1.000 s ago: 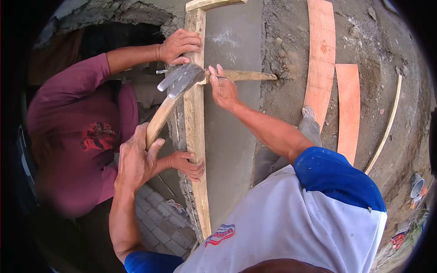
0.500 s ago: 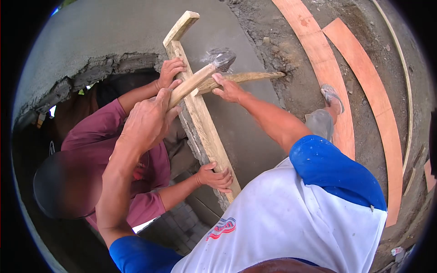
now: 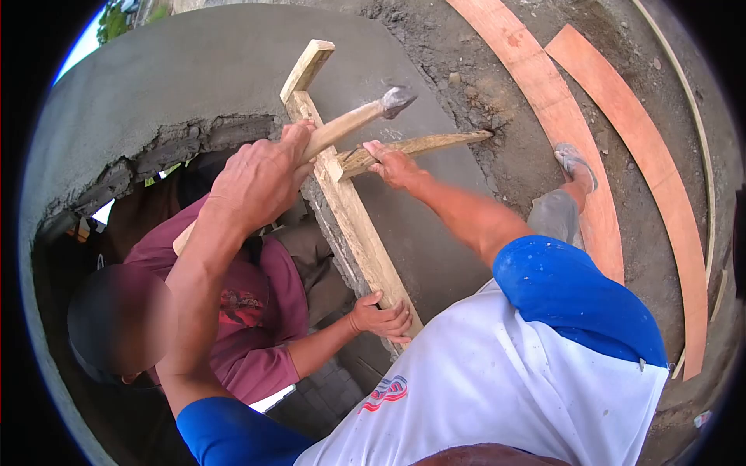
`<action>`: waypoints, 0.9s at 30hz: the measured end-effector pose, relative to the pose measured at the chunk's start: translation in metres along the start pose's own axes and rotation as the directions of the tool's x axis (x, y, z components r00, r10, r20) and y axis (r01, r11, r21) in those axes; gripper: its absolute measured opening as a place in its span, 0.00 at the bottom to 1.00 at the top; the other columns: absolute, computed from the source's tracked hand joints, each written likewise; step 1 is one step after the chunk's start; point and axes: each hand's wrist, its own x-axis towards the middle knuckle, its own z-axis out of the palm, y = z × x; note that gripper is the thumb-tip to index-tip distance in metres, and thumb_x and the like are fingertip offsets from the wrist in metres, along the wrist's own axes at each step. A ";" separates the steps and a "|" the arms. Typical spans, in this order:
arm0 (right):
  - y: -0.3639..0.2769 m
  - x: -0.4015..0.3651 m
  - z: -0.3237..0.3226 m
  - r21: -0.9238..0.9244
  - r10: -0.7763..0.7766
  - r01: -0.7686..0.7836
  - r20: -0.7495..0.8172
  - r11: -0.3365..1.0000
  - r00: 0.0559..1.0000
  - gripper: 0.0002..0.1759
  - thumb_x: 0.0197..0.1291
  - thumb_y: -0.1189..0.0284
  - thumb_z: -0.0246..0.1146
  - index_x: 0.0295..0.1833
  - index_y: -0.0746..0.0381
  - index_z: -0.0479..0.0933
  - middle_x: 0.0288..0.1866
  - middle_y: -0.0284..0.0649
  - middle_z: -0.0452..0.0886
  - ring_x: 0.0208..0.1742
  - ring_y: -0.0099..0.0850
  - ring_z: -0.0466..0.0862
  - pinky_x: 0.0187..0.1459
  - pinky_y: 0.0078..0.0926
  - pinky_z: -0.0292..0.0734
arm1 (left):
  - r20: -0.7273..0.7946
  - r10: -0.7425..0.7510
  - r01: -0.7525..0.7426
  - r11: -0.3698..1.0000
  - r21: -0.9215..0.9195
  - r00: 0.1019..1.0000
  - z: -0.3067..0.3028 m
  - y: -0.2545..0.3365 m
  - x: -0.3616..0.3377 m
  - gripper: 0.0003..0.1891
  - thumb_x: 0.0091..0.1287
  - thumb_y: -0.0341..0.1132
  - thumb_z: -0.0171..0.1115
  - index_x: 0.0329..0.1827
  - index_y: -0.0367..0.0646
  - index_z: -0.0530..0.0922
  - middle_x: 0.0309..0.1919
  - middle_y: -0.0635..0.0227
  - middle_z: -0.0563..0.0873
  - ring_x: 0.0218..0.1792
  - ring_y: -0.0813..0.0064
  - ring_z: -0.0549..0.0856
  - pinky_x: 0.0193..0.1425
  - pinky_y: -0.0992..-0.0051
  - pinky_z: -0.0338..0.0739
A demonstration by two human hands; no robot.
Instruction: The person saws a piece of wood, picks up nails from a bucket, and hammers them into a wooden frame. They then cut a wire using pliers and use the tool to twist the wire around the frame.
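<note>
My left hand is wrapped round the wooden handle of a hammer. The hammer's grey head is in the air above a pointed wooden stake. My right hand grips the stake near its blunt end, thumb along the top. That end meets a long wooden board, which has a short wood piece at its far end. A co-worker's hand holds the board's near end. Their other hand is mostly hidden behind my left hand.
A co-worker in a maroon shirt is inside an opening with a rough cement edge. Smooth grey cement surrounds it. Curved plywood strips lie on dirt at the right, with my sandalled foot on one.
The hammer head has risen away from the stake and is less blurred. The view has shifted, so the board appears lower. The co-worker's far hand is now mostly covered by mine.
</note>
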 end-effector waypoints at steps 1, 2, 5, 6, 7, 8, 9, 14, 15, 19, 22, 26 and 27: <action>0.001 -0.004 0.004 0.007 -0.011 0.012 -0.015 1.000 1.000 0.33 0.69 0.62 0.57 0.77 0.53 0.57 0.79 0.46 0.57 0.74 0.47 0.64 0.73 0.41 0.61 | -0.050 0.005 -0.008 0.997 -0.072 0.999 -0.022 0.010 -0.002 0.16 0.66 0.35 0.62 0.53 0.40 0.70 0.34 0.51 0.85 0.35 0.49 0.85 0.40 0.57 0.78; 0.005 0.001 0.004 0.004 -0.033 0.033 -0.038 0.999 0.999 0.33 0.69 0.63 0.57 0.77 0.53 0.57 0.78 0.48 0.57 0.74 0.47 0.64 0.73 0.40 0.61 | -0.208 0.017 -0.063 0.975 -0.215 0.978 -0.043 0.024 -0.004 0.13 0.68 0.35 0.61 0.49 0.39 0.70 0.28 0.53 0.82 0.29 0.54 0.83 0.34 0.61 0.76; 0.000 -0.002 0.003 0.023 -0.023 0.023 -0.020 0.999 1.000 0.33 0.69 0.63 0.58 0.77 0.53 0.57 0.78 0.50 0.57 0.74 0.48 0.63 0.73 0.39 0.60 | -0.501 -0.050 -0.215 0.864 -0.456 0.864 -0.064 0.042 -0.005 0.13 0.69 0.34 0.62 0.48 0.37 0.70 0.25 0.58 0.82 0.28 0.64 0.85 0.32 0.68 0.78; -0.002 -0.001 -0.002 0.026 -0.014 0.015 -0.011 1.000 1.000 0.33 0.69 0.63 0.58 0.77 0.53 0.57 0.78 0.50 0.57 0.74 0.48 0.63 0.73 0.39 0.60 | -0.526 -0.065 -0.231 0.848 -0.477 0.848 -0.059 0.040 -0.003 0.14 0.69 0.34 0.63 0.49 0.37 0.69 0.26 0.58 0.83 0.29 0.65 0.87 0.33 0.68 0.79; -0.001 -0.002 0.002 0.017 -0.019 0.019 -0.016 1.000 1.000 0.33 0.69 0.62 0.57 0.77 0.53 0.57 0.78 0.48 0.57 0.74 0.48 0.64 0.73 0.40 0.60 | -0.549 -0.080 -0.249 0.831 -0.497 0.832 -0.055 0.037 -0.002 0.15 0.68 0.34 0.64 0.50 0.37 0.69 0.27 0.58 0.84 0.31 0.66 0.88 0.34 0.68 0.80; 0.003 0.001 0.008 0.007 -0.026 0.027 -0.027 1.000 0.999 0.32 0.69 0.62 0.57 0.76 0.52 0.57 0.78 0.46 0.57 0.74 0.48 0.64 0.73 0.41 0.61 | -0.385 -0.170 -0.068 0.843 -0.533 0.907 -0.042 0.037 -0.005 0.17 0.68 0.34 0.64 0.52 0.37 0.68 0.29 0.54 0.85 0.32 0.61 0.89 0.36 0.67 0.81; 0.008 0.005 0.008 -0.011 -0.037 0.036 -0.040 0.999 0.999 0.32 0.70 0.61 0.56 0.76 0.51 0.58 0.79 0.44 0.57 0.74 0.48 0.65 0.72 0.41 0.61 | -0.176 -0.068 0.024 0.970 -0.241 0.982 -0.012 0.010 -0.004 0.20 0.65 0.31 0.63 0.57 0.39 0.66 0.33 0.47 0.85 0.37 0.48 0.87 0.42 0.59 0.81; 0.010 0.010 -0.002 -0.017 -0.030 0.029 -0.064 0.999 0.997 0.32 0.70 0.60 0.56 0.76 0.51 0.58 0.79 0.44 0.57 0.74 0.48 0.65 0.72 0.42 0.61 | 0.172 -0.107 0.090 0.990 0.106 0.979 -0.009 0.001 0.002 0.17 0.67 0.35 0.59 0.56 0.39 0.70 0.29 0.44 0.83 0.36 0.42 0.83 0.41 0.51 0.77; 0.006 0.002 0.008 0.003 -0.021 0.021 -0.047 1.000 0.999 0.32 0.70 0.60 0.56 0.76 0.51 0.58 0.79 0.44 0.57 0.74 0.48 0.65 0.72 0.42 0.62 | 0.125 -0.085 0.082 0.996 0.028 0.989 -0.028 0.007 -0.003 0.16 0.68 0.38 0.59 0.53 0.39 0.71 0.27 0.44 0.82 0.34 0.42 0.83 0.39 0.52 0.77; 0.006 -0.003 0.012 0.001 -0.014 0.014 -0.075 1.000 0.997 0.32 0.70 0.60 0.56 0.76 0.51 0.58 0.78 0.44 0.58 0.73 0.48 0.65 0.72 0.43 0.62 | -0.557 0.004 -0.244 0.902 -0.357 0.831 -0.079 0.027 -0.009 0.15 0.67 0.38 0.67 0.46 0.37 0.74 0.19 0.62 0.76 0.20 0.71 0.77 0.25 0.73 0.71; -0.001 -0.006 0.009 0.024 -0.012 0.013 -0.056 1.000 0.998 0.33 0.69 0.60 0.56 0.77 0.52 0.57 0.78 0.45 0.58 0.73 0.48 0.66 0.71 0.43 0.63 | -0.633 -0.123 -0.385 0.701 -0.600 0.764 -0.080 0.033 -0.002 0.10 0.74 0.38 0.57 0.44 0.40 0.71 0.21 0.71 0.77 0.22 0.83 0.75 0.25 0.81 0.67; 0.004 0.006 -0.003 0.004 0.012 -0.012 -0.095 1.000 0.995 0.31 0.70 0.60 0.55 0.76 0.48 0.58 0.79 0.42 0.58 0.72 0.48 0.67 0.70 0.45 0.64 | -0.065 -0.022 0.010 0.983 -0.181 0.998 0.027 -0.022 -0.006 0.13 0.67 0.34 0.63 0.44 0.37 0.69 0.26 0.47 0.82 0.33 0.43 0.83 0.37 0.53 0.76; 0.001 -0.004 0.006 0.006 0.011 -0.011 -0.069 1.000 0.998 0.31 0.70 0.60 0.55 0.77 0.47 0.57 0.79 0.42 0.58 0.72 0.47 0.67 0.70 0.44 0.65 | 0.124 -0.026 0.041 0.992 -0.116 0.992 0.051 -0.036 -0.016 0.13 0.65 0.33 0.63 0.43 0.36 0.68 0.28 0.42 0.81 0.37 0.36 0.81 0.42 0.48 0.74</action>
